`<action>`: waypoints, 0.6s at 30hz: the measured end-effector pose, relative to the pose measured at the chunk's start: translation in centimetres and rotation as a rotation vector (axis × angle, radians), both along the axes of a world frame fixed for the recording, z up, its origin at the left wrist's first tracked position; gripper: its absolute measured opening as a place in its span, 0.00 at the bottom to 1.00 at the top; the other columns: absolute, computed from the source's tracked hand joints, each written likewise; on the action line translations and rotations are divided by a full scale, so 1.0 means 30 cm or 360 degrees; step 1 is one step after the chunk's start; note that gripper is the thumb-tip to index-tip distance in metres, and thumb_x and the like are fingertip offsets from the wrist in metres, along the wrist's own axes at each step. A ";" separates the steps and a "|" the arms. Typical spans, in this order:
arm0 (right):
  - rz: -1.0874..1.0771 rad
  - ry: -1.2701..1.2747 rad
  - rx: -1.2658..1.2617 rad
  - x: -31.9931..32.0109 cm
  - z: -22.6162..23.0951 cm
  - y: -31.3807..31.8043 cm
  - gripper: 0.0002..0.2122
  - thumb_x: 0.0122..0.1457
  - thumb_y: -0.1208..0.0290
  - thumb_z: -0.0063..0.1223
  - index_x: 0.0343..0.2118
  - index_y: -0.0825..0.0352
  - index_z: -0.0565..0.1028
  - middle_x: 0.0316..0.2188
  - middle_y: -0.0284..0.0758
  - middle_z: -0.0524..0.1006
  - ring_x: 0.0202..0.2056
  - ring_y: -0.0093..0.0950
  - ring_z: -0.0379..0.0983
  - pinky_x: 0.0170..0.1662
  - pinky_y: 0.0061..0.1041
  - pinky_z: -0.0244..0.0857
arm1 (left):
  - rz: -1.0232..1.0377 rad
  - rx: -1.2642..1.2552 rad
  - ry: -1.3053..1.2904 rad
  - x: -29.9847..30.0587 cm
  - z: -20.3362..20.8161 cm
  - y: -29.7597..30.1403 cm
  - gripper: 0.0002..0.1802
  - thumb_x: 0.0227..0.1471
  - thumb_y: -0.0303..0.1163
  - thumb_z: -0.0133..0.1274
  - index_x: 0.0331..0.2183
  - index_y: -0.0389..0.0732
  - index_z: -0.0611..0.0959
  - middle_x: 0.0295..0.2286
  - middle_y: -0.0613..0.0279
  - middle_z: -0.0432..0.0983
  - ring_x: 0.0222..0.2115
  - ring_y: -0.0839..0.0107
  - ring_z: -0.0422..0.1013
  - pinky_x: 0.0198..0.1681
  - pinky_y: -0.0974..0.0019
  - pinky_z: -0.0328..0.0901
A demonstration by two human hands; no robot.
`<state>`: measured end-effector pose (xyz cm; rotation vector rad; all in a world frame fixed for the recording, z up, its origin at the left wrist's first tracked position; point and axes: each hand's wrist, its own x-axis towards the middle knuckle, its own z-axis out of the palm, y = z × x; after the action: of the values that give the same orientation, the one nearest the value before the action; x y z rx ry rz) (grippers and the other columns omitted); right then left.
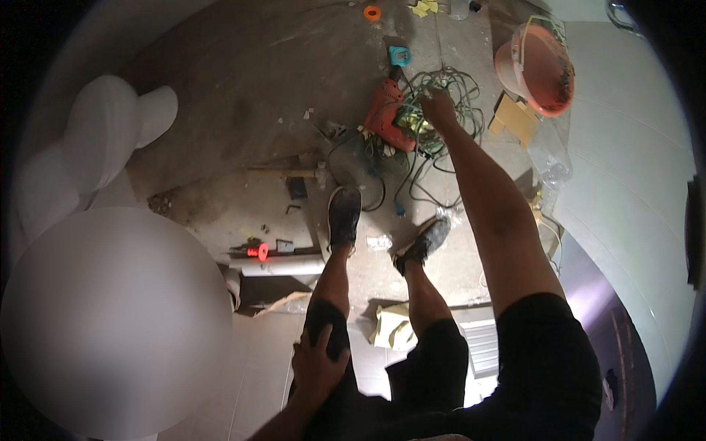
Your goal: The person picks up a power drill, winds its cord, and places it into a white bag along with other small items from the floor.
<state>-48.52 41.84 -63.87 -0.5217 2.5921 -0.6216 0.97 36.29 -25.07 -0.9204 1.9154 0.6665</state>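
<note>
My right arm reaches far forward, and my right hand [439, 110] closes on the tangled coil of green cable [465, 90] on the floor; its fingertips are partly hidden. Left of the coil lies a red power drill [384, 110], its chuck pointing away from me and cable strands beside it. A turquoise tape measure [399, 56] sits just beyond the chuck. Near my shoes, a dark cord ends in a blue plug [400, 209]. My left hand [320, 365] rests on my left knee, its fingers spread over the black shorts, holding nothing.
An orange bucket [507, 65] is tilted at the far right, near cardboard [515, 117]. A hammer [283, 173] lies left of my shoes, with a red spool [258, 252] and a white pipe [283, 265] nearer. A white toilet [103, 136] stands left; a round blur covers the lower left.
</note>
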 end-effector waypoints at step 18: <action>-0.0865 0.0308 -0.0307 -0.156 -0.124 -0.339 0.25 0.55 0.63 0.54 0.56 0.63 0.63 0.46 0.57 0.66 0.48 0.57 0.67 0.48 0.49 0.66 | 0.0270 -0.0023 -0.0268 -0.172 0.001 -0.116 0.39 0.38 0.51 0.66 0.54 0.53 0.76 0.53 0.45 0.64 0.53 0.42 0.62 0.56 0.41 0.60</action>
<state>-53.20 31.66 -67.58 0.0897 2.8868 -1.0472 -4.20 32.82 -25.05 -1.1216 1.7087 0.6526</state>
